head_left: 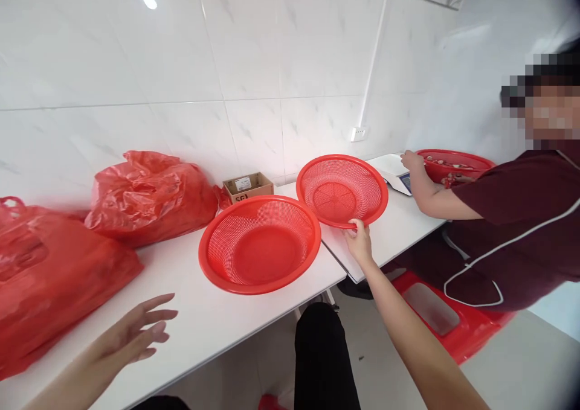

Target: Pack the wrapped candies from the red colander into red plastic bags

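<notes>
The left hand, loosely open and holding nothing, is left of the near basket on the surface. Beyond it to the right, the right hand pinches the far basket's near rim.

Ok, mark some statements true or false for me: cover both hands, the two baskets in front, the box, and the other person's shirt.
1. The right hand grips the rim of the farther basket. True.
2. The left hand holds a plastic bag. False: it is open and holds nothing.
3. The nearer basket is blue. False: it is red, like the farther basket.
4. The cardboard box is between the nearer basket and the wall. True.
5. The other person wears a white shirt. False: the shirt is dark red.
</notes>
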A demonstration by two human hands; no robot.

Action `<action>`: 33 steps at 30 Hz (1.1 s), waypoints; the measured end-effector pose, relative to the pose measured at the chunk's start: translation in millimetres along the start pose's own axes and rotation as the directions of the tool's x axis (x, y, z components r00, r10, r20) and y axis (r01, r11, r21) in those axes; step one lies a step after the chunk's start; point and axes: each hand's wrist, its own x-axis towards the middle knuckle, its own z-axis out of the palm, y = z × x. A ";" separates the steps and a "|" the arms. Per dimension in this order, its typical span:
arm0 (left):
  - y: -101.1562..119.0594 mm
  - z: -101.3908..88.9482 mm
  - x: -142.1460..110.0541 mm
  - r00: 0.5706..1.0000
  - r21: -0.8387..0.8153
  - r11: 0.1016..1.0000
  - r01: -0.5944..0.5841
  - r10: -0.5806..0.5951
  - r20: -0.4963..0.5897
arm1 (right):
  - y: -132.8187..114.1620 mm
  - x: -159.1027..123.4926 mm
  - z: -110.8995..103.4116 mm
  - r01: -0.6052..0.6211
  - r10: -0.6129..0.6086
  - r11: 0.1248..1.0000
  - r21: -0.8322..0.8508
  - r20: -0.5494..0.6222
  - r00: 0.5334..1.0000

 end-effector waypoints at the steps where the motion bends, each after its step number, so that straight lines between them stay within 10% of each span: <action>1: 4.5 9.5 2.2 0.997 -0.006 0.999 0.043 -0.043 0.060 | 2.0 -3.1 -0.3 0.007 -0.007 1.000 0.014 -0.007 1.000; 8: 45.3 70.0 -4.5 0.992 -0.057 0.996 0.070 -0.063 0.112 | -10.1 -10.6 -12.4 0.070 -0.064 0.993 0.099 -0.059 0.996; 13: 51.6 91.2 -9.1 0.994 -0.089 0.995 0.048 -0.039 0.099 | -18.8 -37.5 -6.2 0.005 -0.028 0.981 0.193 0.119 0.993; 25: 40.4 88.8 -20.9 1.000 -0.156 0.988 0.019 -0.020 -0.005 | -33.3 -82.3 15.2 -0.085 0.005 0.961 0.262 0.291 0.957; 33: 16.8 75.6 -27.0 0.997 -0.193 0.979 0.062 -0.069 -0.029 | -30.4 -8.3 -12.0 -0.073 0.072 0.992 0.105 0.007 0.997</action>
